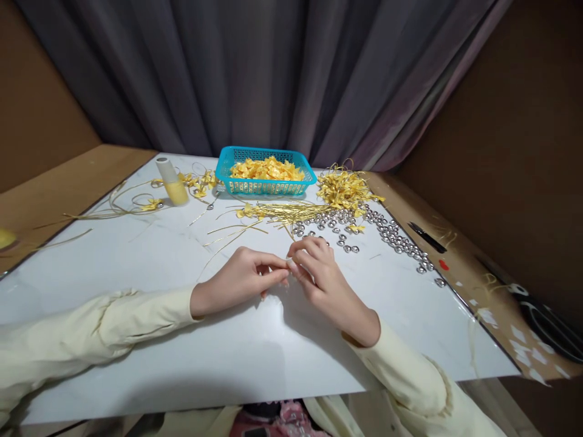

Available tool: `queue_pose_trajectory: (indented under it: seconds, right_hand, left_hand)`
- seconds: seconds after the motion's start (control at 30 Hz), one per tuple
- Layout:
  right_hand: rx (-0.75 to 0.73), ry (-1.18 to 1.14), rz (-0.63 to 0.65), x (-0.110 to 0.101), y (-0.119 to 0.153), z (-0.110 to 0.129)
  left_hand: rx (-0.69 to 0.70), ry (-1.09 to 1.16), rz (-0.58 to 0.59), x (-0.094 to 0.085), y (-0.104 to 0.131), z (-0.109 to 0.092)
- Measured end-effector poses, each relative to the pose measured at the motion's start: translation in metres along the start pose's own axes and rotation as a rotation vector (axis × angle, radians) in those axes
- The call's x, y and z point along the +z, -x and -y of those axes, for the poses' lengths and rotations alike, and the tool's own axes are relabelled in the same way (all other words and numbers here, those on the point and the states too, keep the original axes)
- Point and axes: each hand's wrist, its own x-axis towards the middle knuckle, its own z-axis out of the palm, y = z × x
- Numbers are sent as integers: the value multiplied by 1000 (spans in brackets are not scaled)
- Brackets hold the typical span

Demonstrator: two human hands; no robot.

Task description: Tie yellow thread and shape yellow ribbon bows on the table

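Note:
Above the middle of the white board, my left hand (pixel 243 276) and my right hand (pixel 321 273) meet at the fingertips. Thumb and forefinger of the left one are pinched together, and the right one's fingers are curled in a pinch against them. Whatever lies between them is too small and too covered to name. Just beyond the hands is a bundle of gold cords (pixel 294 211), with loose ends fanning left. Silver heart-shaped beads (pixel 396 237) are scattered from behind my right hand toward the right edge.
A blue basket (pixel 221 173) at the back holds yellow ribbon pieces (pixel 268 169). Right of it lies a heap of yellow bows with cords (pixel 344 187); left stands a bottle (pixel 173 182). Black tweezers (pixel 427 237) and black-handled scissors (pixel 549 325) rest at the right.

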Motion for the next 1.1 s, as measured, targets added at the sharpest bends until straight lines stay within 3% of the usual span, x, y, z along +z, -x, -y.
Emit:
queue_pose_trajectory:
  seconds: [0.3,0.6,1.1]
  right_hand:
    - [30,2,-6,-2,0,-4]
    - [43,-42,19,0,0,-2]
    - [50,-66,24,-3,0,2]
  left_hand:
    - [-104,190,47,-2,-1,-2]
    - [-142,360,175,-5,-4,-4]
    - [-158,350,167,-3,-4,-2]
